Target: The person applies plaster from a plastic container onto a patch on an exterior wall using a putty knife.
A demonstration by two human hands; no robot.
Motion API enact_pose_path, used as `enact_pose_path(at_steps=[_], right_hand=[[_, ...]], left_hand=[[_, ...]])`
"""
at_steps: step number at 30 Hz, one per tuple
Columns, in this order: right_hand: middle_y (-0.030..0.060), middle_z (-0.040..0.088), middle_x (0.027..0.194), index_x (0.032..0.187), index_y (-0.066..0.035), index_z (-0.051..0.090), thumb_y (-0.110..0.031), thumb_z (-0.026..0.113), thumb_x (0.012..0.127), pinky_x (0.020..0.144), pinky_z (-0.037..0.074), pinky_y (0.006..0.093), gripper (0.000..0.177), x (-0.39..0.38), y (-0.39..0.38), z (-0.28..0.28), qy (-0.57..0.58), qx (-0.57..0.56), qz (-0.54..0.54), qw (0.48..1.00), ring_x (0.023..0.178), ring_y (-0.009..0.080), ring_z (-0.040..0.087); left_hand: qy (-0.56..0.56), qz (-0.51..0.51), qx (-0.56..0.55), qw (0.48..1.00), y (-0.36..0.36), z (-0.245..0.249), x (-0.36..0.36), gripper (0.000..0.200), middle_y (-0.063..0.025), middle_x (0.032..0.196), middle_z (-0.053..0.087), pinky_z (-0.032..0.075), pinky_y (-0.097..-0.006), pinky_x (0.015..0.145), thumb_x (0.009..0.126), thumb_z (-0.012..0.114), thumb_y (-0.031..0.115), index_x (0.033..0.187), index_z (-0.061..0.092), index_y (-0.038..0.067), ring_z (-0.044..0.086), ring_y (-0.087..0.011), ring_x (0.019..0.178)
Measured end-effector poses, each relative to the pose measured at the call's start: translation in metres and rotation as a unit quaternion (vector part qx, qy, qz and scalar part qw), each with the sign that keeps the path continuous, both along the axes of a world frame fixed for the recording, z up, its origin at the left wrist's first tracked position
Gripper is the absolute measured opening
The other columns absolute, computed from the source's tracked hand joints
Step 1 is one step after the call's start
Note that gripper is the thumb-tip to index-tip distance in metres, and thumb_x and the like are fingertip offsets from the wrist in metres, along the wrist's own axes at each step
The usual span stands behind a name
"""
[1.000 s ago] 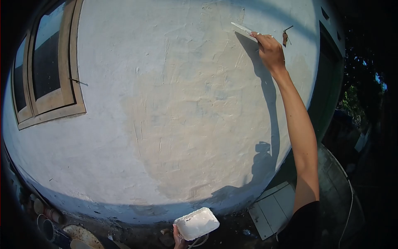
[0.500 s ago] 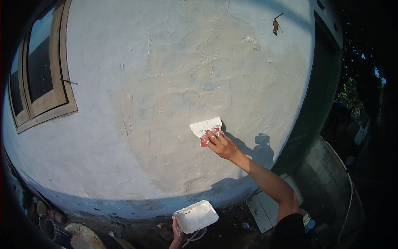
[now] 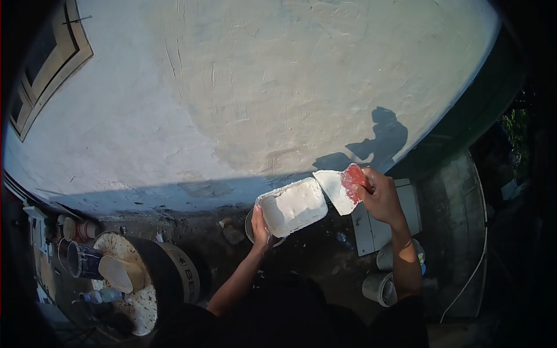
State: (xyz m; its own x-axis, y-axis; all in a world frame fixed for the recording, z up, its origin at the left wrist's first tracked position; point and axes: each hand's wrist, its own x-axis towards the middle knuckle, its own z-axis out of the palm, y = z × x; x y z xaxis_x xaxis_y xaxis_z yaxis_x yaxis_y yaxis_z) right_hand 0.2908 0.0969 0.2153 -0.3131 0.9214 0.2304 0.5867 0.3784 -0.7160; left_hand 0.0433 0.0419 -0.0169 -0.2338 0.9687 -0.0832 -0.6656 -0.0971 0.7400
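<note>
My left hand [image 3: 262,231] grips the left side of a white plastic tub [image 3: 292,206], tilted toward me and holding white paste. In my right hand [image 3: 380,196] is a putty knife [image 3: 337,190] with a red handle and a wide blade coated white. The blade's edge is right at the tub's right rim. Behind both stands the wall [image 3: 243,98], patched with cream-coloured filler over pale white, with ridges and scrape marks. Shadows of my head and arm fall on its lower right.
A rusty-topped drum [image 3: 145,284] stands at the lower left, with a plastic bottle [image 3: 103,296] and a dark bucket [image 3: 84,260] by it. A white bucket [image 3: 380,288] and a pale panel [image 3: 386,220] are at the lower right. A wooden window [image 3: 55,58] is upper left.
My right hand has come off the wall with the putty knife, down to the tub's right side. The left hand has raised the tub, and the view has tipped downward.
</note>
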Motion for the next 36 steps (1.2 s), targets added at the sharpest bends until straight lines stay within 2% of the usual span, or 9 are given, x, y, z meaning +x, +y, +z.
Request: enact_pose_path(at_steps=[1, 2, 6, 9, 12, 21, 27, 30, 36], right_hand=[[0.0141, 0.056, 0.065, 0.092, 0.001, 0.059, -0.006, 0.063, 0.079, 0.053, 0.042, 0.0290, 0.016, 0.004, -0.001, -0.009, -0.002, -0.011, 0.004, 1.000, 0.053, 0.0204, 0.050], [0.0183, 0.058, 0.069, 0.097, 0.000, 0.058, -0.007, 0.063, 0.079, 0.056, 0.045, 0.0348, 0.020, 0.009, -0.003, -0.018, -0.028, -0.025, 0.010, 0.999, 0.057, 0.0293, 0.057], [0.0247, 0.061, 0.081, 0.105, -0.001, 0.055, -0.005, 0.059, 0.079, 0.067, 0.046, 0.0484, 0.026, 0.009, -0.009, -0.033, -0.131, -0.012, 0.029, 0.991, 0.080, 0.0447, 0.058], [0.0247, 0.061, 0.078, 0.104, -0.001, 0.056, -0.005, 0.058, 0.080, 0.065, 0.046, 0.0474, 0.025, 0.009, -0.002, -0.046, -0.133, -0.014, 0.041, 0.990, 0.077, 0.0442, 0.059], [0.0236, 0.062, 0.080, 0.107, 0.000, 0.058, -0.007, 0.060, 0.080, 0.063, 0.048, 0.0408, 0.028, 0.011, 0.007, -0.054, -0.094, 0.019, 0.057, 0.994, 0.073, 0.0414, 0.061], [0.0231, 0.063, 0.080, 0.107, 0.003, 0.060, -0.003, 0.056, 0.081, 0.063, 0.048, 0.0412, 0.026, -0.008, -0.002, -0.057, -0.234, 0.089, 0.058, 0.967, 0.073, 0.0395, 0.062], [0.0235, 0.062, 0.075, 0.105, 0.004, 0.059, -0.001, 0.056, 0.079, 0.061, 0.047, 0.0427, 0.026, -0.001, 0.010, -0.069, -0.076, 0.064, 0.057, 0.993, 0.070, 0.0411, 0.060], [0.0231, 0.064, 0.082, 0.110, 0.003, 0.060, -0.002, 0.057, 0.080, 0.063, 0.050, 0.0348, 0.030, 0.000, 0.012, -0.074, -0.073, 0.057, 0.056, 0.994, 0.072, 0.0365, 0.064], [0.0197, 0.065, 0.082, 0.109, 0.001, 0.060, -0.002, 0.057, 0.080, 0.064, 0.050, 0.0340, 0.028, -0.006, 0.020, -0.079, -0.071, -0.007, 0.083, 0.994, 0.071, 0.0338, 0.065]], left_hand=[[0.000, 0.005, -0.001, 1.000, -0.002, -0.003, 0.004, 0.042, -0.0084, 0.119, 0.054, 0.041, -0.0320, 0.095, 0.102, 0.030, 0.036, 0.122, 0.048, 0.003, 0.052, -0.0168, 0.110], [-0.001, 0.008, 0.002, 1.000, 0.000, -0.005, 0.011, 0.042, -0.0082, 0.119, 0.053, 0.041, -0.0321, 0.095, 0.102, 0.030, 0.036, 0.123, 0.048, 0.003, 0.052, -0.0168, 0.111], [-0.032, -0.011, -0.001, 0.999, 0.000, -0.002, 0.032, 0.042, -0.0089, 0.121, 0.052, 0.041, -0.0336, 0.096, 0.102, 0.028, 0.035, 0.126, 0.045, 0.004, 0.052, -0.0176, 0.111], [-0.052, -0.031, -0.012, 0.998, 0.001, -0.014, 0.042, 0.043, -0.0093, 0.119, 0.053, 0.042, -0.0344, 0.096, 0.102, 0.027, 0.036, 0.125, 0.045, 0.004, 0.053, -0.0181, 0.109], [-0.053, -0.065, -0.033, 0.996, 0.001, -0.013, 0.049, 0.045, -0.0092, 0.117, 0.055, 0.043, -0.0344, 0.095, 0.102, 0.026, 0.037, 0.124, 0.046, 0.004, 0.054, -0.0181, 0.108], [-0.022, -0.064, -0.023, 0.997, -0.001, -0.002, 0.056, 0.045, -0.0093, 0.116, 0.055, 0.045, -0.0336, 0.092, 0.102, 0.026, 0.038, 0.122, 0.047, 0.003, 0.055, -0.0168, 0.105], [-0.026, -0.069, -0.009, 0.997, -0.001, -0.004, 0.055, 0.044, -0.0099, 0.116, 0.055, 0.045, -0.0339, 0.093, 0.102, 0.026, 0.036, 0.122, 0.046, 0.002, 0.055, -0.0171, 0.106], [-0.037, -0.080, -0.017, 0.996, -0.001, 0.002, 0.052, 0.044, -0.0101, 0.116, 0.055, 0.045, -0.0337, 0.093, 0.103, 0.025, 0.036, 0.123, 0.046, 0.002, 0.055, -0.0173, 0.107], [-0.036, -0.094, -0.029, 0.995, 0.001, -0.003, 0.046, 0.045, -0.0101, 0.115, 0.056, 0.045, -0.0339, 0.092, 0.103, 0.024, 0.036, 0.122, 0.047, 0.002, 0.056, -0.0178, 0.104]])
